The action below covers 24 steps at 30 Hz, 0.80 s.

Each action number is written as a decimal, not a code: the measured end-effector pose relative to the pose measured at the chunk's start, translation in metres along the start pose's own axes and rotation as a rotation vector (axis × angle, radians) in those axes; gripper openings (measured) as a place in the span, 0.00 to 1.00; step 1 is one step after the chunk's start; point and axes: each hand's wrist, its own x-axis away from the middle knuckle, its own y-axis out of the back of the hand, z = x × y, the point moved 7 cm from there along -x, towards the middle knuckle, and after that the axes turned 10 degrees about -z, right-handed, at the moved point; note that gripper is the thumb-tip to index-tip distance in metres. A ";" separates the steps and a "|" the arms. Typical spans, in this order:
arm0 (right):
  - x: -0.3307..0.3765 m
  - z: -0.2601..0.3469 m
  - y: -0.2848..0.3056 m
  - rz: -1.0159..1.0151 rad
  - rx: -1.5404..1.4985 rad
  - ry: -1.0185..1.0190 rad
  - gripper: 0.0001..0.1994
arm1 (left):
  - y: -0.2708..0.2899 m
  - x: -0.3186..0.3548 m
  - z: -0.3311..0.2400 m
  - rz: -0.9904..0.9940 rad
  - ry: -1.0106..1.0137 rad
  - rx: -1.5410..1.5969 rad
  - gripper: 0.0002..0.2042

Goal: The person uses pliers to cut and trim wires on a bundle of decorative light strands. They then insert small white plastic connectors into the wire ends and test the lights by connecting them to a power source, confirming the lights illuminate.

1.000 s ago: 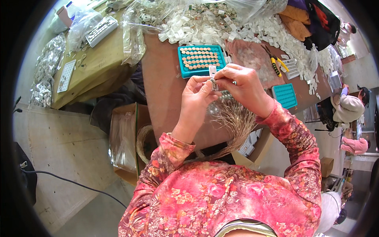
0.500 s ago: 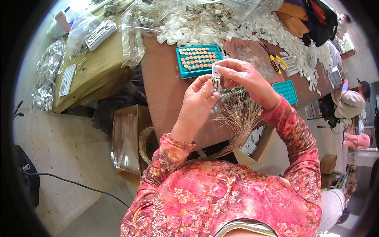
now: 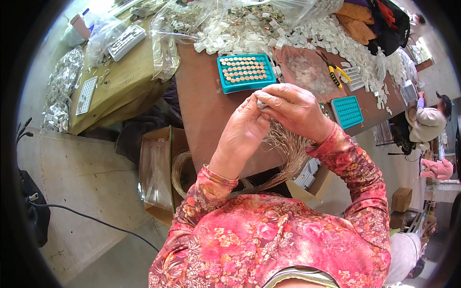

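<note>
Both hands meet above the near part of the brown table. My left hand (image 3: pixel 242 132) is closed, its thumb and fingertips pinching a small white plastic case (image 3: pixel 260 104). Wrapped over the same piece from the right, my right hand (image 3: pixel 298 113) presses on it with thumb and fingers. Most of the case is hidden by the fingers. Just beyond the hands lies a teal tray (image 3: pixel 246 87) holding rows of round, copper-coloured discs. Under the right hand, a bundle of thin tan wires (image 3: pixel 288 144) hangs over the table's near edge.
White plastic pieces (image 3: pixel 235 36) are heaped along the table's back. Yellow-handled pliers (image 3: pixel 334 76) lie right, near a second teal tray (image 3: pixel 347 112). Open cardboard boxes (image 3: pixel 158 173) stand below the table. A person (image 3: pixel 427 122) sits far right.
My right hand has closed over the case, which stood open between the hands with metal parts showing inside. Now it is mostly covered by fingers.
</note>
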 end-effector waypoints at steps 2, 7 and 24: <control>0.003 0.001 0.000 0.019 0.036 0.035 0.18 | 0.004 -0.001 0.003 -0.010 0.031 0.009 0.09; 0.008 0.003 -0.002 0.047 0.062 0.048 0.20 | 0.012 -0.002 0.013 -0.101 0.140 0.134 0.09; 0.014 -0.077 0.035 0.065 0.010 -0.417 0.14 | 0.014 -0.015 0.002 -0.271 -0.046 0.130 0.10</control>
